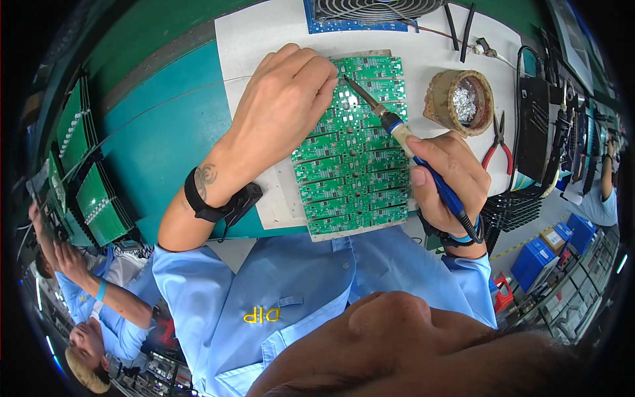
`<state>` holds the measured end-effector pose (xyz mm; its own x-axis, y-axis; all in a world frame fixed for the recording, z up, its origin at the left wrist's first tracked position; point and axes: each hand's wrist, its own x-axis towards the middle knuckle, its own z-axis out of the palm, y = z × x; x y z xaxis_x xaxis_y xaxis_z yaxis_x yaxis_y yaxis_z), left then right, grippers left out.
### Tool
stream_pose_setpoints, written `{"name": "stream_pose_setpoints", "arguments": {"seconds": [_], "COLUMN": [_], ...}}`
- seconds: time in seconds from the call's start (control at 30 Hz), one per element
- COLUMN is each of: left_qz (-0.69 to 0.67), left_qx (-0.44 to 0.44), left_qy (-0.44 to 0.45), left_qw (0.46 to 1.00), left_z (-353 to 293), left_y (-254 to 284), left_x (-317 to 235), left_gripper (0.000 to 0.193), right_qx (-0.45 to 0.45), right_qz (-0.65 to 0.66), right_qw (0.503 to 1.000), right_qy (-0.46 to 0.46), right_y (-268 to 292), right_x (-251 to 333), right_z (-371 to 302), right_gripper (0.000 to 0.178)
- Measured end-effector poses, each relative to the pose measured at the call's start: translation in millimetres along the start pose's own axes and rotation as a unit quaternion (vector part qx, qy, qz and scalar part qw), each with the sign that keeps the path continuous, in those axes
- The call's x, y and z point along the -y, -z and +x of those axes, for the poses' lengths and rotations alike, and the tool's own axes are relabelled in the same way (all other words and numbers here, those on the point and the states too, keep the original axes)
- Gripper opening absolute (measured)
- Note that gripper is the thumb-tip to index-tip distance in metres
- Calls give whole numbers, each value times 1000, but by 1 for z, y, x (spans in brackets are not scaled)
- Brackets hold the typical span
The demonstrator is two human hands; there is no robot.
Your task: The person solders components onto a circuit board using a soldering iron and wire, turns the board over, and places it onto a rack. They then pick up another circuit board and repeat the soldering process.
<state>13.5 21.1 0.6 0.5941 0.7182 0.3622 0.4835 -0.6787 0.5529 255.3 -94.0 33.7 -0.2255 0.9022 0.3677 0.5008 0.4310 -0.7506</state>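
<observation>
A panel of green circuit boards (354, 159) lies in front of me on a white sheet (281, 192). My right hand (453, 175) is closed round the blue handle of a soldering iron (397, 126). The iron's tip points up and left, reaching the boards near the panel's top. Just left of that tip, my left hand (284, 99) has its fingers pinched together over the panel's upper left part. A thin solder wire (192, 89) runs in from the left to this hand. My left fingertips are partly hidden behind the hand itself.
Right of the panel stands a round pot (440, 102) of silvery scraps, with red-handled pliers (497, 145) beside it. A fan (377, 8) is at the far edge. Green boards (99, 198) stand in racks at left. A co-worker's hand (71, 263) shows at lower left.
</observation>
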Motion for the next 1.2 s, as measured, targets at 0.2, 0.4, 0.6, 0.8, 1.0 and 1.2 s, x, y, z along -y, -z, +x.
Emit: {"name": "stream_pose_setpoints", "arguments": {"seconds": [0.2,0.4,0.6,0.8,1.0,1.2], "left_qz": [5,8,16,38,57,-15], "left_qx": [2,-6,-28,-38,-40,-28], "left_qy": [-3,2,39,2,-20,17], "left_qw": [1000,1000,999,999,997,999], "left_z": [0,0,-3,0,-3,-2], "left_y": [0,2,4,3,8,0], "left_x": [0,-1,-4,-4,-3,-3], "left_gripper": [11,11,11,10,12,13], "right_qx": [-7,-13,-27,-132,-175,-150], "right_qz": [3,11,6,-66,-170,-74], "right_qw": [1000,1000,999,989,960,985], "right_qy": [3,4,-16,-28,-137,-36], "right_y": [1,2,9,19,18,20], "right_x": [0,2,10,7,7,6], "right_z": [3,2,-9,-64,-84,-62], "right_gripper": [34,32,29,28,34,30]}}
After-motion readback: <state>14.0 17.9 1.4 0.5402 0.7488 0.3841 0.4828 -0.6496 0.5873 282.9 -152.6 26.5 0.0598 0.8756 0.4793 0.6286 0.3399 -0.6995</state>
